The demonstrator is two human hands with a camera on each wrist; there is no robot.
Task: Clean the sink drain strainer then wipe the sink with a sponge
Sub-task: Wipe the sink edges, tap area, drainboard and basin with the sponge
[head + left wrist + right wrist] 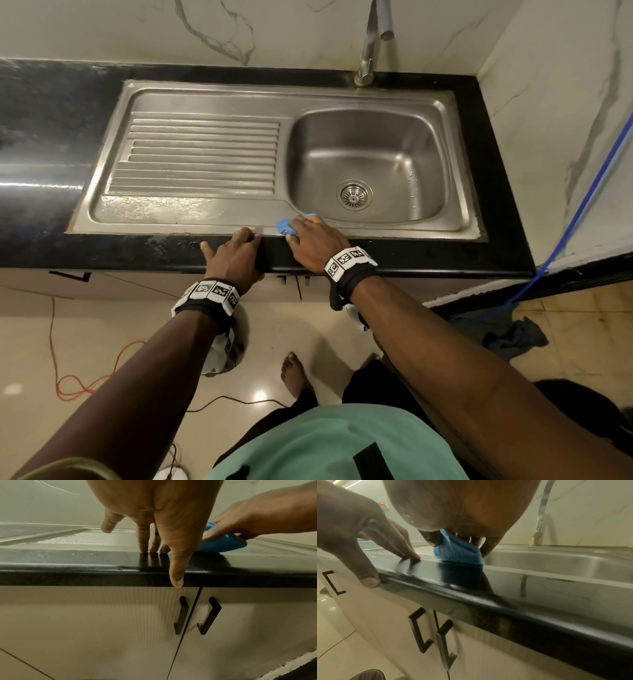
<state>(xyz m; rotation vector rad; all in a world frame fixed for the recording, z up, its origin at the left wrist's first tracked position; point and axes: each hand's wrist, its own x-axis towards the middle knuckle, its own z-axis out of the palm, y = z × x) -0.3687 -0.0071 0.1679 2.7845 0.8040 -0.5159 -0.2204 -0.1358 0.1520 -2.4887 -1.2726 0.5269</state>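
We see the right hand (pixel 313 245) gripping a blue sponge (pixel 286 226), thumb on one side and the other fingers curled over the top, so the sponge is squeezed between them. The sponge sits under the fingers, touching the front rim of the steel sink (pixel 376 233) just where the metal meets the black countertop (pixel 428 257). From the right wrist view the sponge (pixel 458 553) bulges out below the palm, its lower edge on the shiny counter edge.

Just to the left of the right hand we find the left hand (pixel 236 255), holding nothing. Its fingers (pixel 143 540) are straight and close together, their tips pressed down on the countertop (pixel 68 566) at the sink's front edge, while the thumb (pixel 176 566) hangs over the rounded front lip. The little finger lifts away to the outer side. The two hands lie near each other, not touching.

Beyond the right hand's fingertips, down in the basin, sits the drain strainer (pixel 354 195), seated in its hole, well apart from the sponge. Beyond the left hand's fingers stretches the ribbed drainboard (pixel 202 154). Far ahead of the right hand, at the back rim, rises the tap (pixel 368 51).

Below both wrists we see pale cabinet doors with black handles (pixel 181 615).
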